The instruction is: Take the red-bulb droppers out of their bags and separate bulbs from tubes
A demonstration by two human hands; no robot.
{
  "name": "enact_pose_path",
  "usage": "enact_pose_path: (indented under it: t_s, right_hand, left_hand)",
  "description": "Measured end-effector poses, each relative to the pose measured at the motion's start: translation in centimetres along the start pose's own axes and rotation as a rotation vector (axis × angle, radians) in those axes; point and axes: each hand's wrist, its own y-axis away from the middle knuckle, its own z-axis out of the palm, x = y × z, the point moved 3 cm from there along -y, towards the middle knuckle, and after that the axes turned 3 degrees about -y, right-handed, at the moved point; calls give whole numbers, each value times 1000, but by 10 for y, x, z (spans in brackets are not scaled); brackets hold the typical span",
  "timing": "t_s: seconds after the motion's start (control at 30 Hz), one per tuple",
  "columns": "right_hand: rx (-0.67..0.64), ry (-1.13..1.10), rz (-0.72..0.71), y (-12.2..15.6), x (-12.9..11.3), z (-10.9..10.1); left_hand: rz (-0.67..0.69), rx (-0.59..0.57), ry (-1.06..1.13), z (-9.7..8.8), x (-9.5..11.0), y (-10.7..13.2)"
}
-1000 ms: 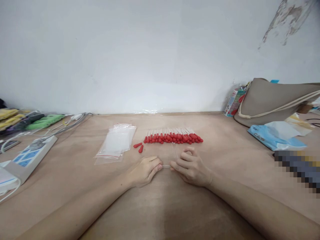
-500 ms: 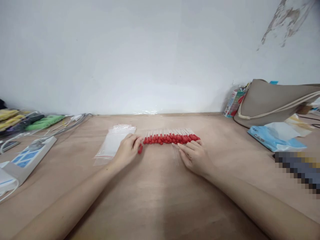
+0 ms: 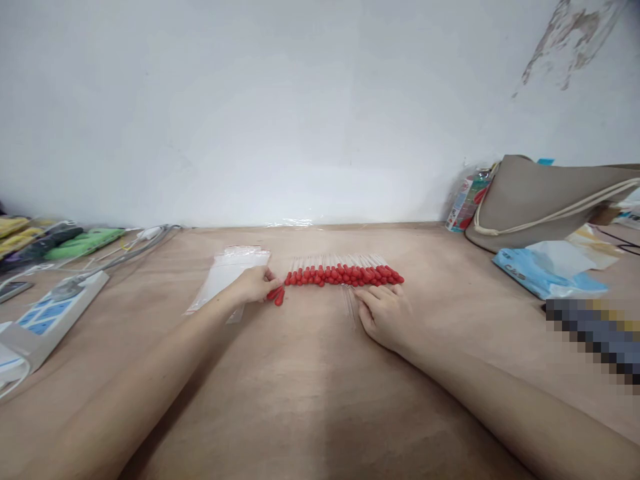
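Note:
A row of several glass droppers with red rubber bulbs (image 3: 345, 274) lies across the wooden table (image 3: 310, 393). Two loose red bulbs (image 3: 277, 295) lie just left of the row. My left hand (image 3: 253, 285) rests over the clear zip bags (image 3: 226, 273), its fingertips pinched on one of the loose bulbs. My right hand (image 3: 383, 312) lies below the right half of the row, fingers curled and lightly apart, touching the table beside bare glass tubes (image 3: 350, 303). Nothing is clearly held in it.
A white power strip (image 3: 47, 313) with cables lies at the far left, with green and yellow items (image 3: 83, 243) behind it. At the right stand a beige bag (image 3: 545, 200), a small carton (image 3: 465, 203) and a blue tissue pack (image 3: 543, 273). A white wall runs behind.
Both hands left the middle of the table, where they held a glass tube together. The left hand went up-left to the loose red bulbs; the right moved up beside the row.

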Motion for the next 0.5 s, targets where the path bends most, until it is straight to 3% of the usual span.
enact_pose_path:
  t_s: [0.13,0.33,0.5]
  right_hand:
    - [-58,-35,14,-1,-8,-2]
    - [-76,-156,71,0,-8,0]
    - [-92,-408,176,-3,-4,4]
  left_hand:
    - [-8,-75,89,0,3,7]
    - [-56,6,67,-6,2,13]
    - [-83,20,60,-8,3,14]
